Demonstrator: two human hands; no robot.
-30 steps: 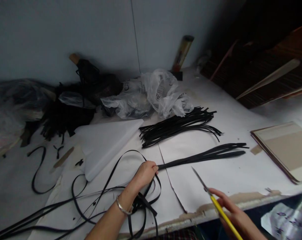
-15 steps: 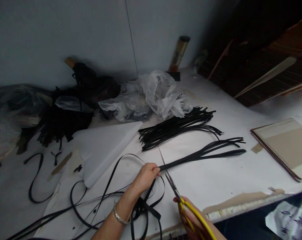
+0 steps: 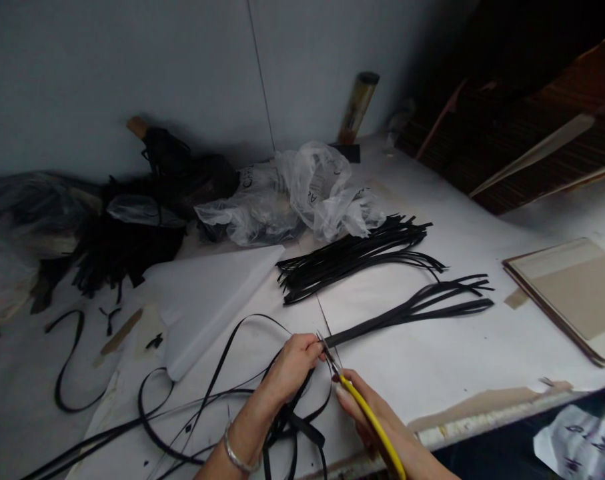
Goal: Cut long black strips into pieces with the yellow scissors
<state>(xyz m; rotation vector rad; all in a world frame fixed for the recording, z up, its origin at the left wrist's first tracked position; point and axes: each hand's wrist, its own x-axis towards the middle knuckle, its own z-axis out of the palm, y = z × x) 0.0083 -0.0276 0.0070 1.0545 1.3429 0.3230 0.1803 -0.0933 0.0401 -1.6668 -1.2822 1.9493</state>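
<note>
My left hand is closed around a bunch of black flat straps, whose loose ends fan out to the right over the white paper. In my right hand is a pair of scissors with yellow handles. The scissor blades lie across the straps just right of my left fingertips; how far they are closed is hard to tell. Long uncut straps trail in loops below and left of my left hand. Behind the held bunch lies a pile of cut black straps.
Crumpled clear plastic bags sit behind the pile. A folded white sheet lies left of centre, near black bundles. A beige board is at the right. A tube leans on the wall. The table's front edge runs lower right.
The scissors have moved up and left from beside the straps onto them, next to my left hand. My right hand moved with them; my left hand stays on the bunch.
</note>
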